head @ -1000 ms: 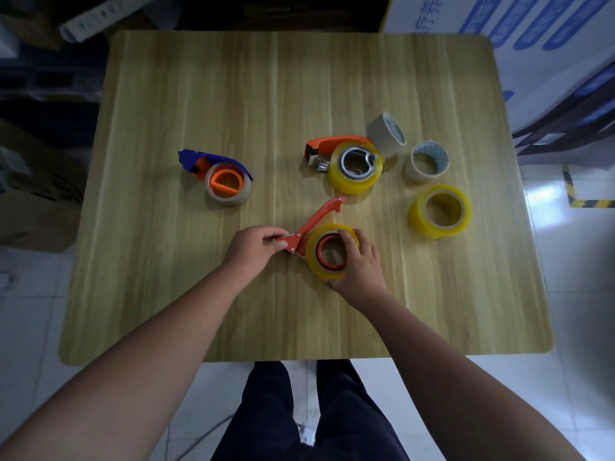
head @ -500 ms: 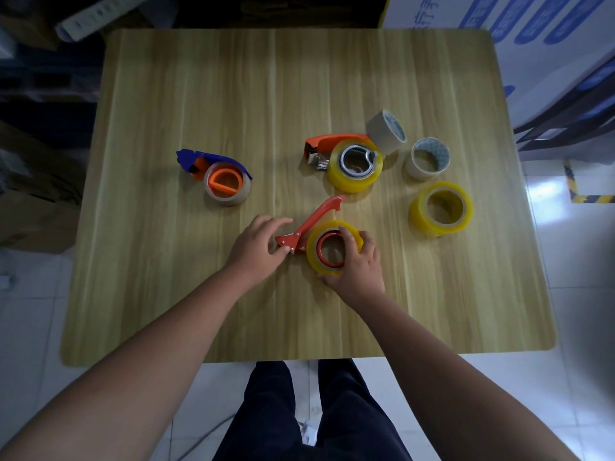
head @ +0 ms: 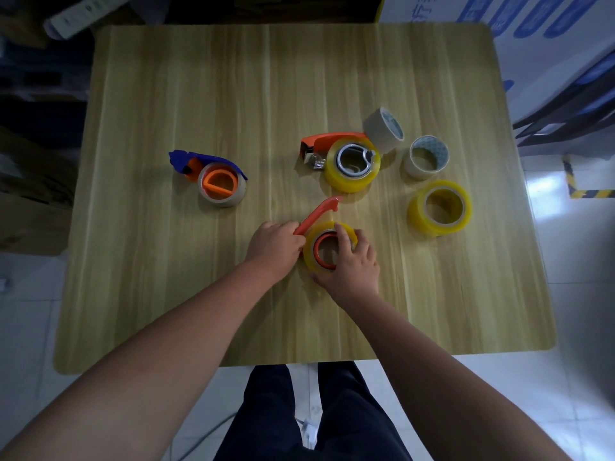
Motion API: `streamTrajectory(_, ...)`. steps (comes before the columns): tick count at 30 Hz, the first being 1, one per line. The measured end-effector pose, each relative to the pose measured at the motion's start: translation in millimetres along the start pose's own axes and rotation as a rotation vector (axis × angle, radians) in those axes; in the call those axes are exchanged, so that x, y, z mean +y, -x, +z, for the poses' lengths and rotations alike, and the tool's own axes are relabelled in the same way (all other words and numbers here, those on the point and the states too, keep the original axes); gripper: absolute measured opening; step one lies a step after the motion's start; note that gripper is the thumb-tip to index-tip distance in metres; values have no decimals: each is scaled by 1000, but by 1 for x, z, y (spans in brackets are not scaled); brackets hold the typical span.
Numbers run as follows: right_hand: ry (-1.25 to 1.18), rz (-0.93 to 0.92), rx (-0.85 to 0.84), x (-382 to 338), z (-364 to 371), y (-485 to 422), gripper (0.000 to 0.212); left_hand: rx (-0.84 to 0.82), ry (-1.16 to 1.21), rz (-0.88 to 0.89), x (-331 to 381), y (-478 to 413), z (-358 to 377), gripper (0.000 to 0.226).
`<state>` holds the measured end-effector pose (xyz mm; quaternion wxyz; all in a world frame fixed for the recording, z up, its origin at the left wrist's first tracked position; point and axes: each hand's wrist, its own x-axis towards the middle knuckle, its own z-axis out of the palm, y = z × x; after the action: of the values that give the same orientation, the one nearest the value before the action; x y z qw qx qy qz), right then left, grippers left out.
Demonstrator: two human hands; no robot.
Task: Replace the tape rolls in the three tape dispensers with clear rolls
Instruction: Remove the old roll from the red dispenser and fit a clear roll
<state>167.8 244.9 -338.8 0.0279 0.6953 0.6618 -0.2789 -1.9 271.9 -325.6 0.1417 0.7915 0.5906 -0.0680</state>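
At the near middle of the table [head: 166,294], in the head view, I am seeing my left hand [head: 274,242] pinching the orange dispenser [head: 317,214] by its lower end, while my right hand [head: 349,261] is clamping the yellow roll [head: 327,249] seated on it. I am judging that the roll could jam on the hub, or the dispenser skid, if I am pulling crookedly. I am counting three dispensers, all loaded, and three loose rolls: two pale, one yellow.
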Motion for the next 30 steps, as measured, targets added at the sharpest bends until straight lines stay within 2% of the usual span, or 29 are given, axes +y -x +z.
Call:
streamTrajectory(9, 196, -32, -66, 1, -14, -12, 111, -4, 138, -22, -2, -2, 2, 24)
streamTrajectory(13, 313, -314, -245, 5, -22, -20, 115, -5, 101, 28, -3, -1, -3, 26)
streamTrajectory(15, 354, -366, -286, 6, -27, -23, 113, -14, 96, 32, -4, -2, -4, 26)
streamTrajectory(20, 403, -277, -218, 1, -32, -24, 113, -42, 148, -38, -9, -4, 2, 25)
streamTrajectory(25, 374, -198, -186, -3, -26, -18, 113, -36, 139, -34, -12, -4, 4, 23)
streamTrajectory(30, 328, -139, -197, -9, -24, -18, 114, -40, 41, -23, -4, -5, 1, 21)
